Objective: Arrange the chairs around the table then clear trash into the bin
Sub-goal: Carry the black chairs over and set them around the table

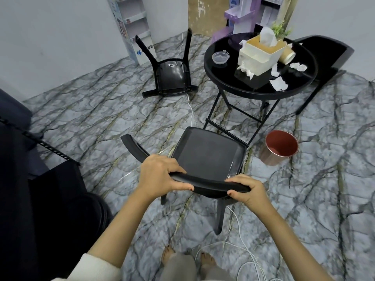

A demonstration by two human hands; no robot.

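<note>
We gripped the near chair (209, 155) by its backrest.
At left a tipped chair (172, 78) lay on the floor; our left hand (160, 175) and right hand (245, 191) each curled tight around the backrest, the seat pointing at the table (225, 74), where crumpled tissues (280, 83) lay; the bin (281, 147) stood beside its legs.
</note>
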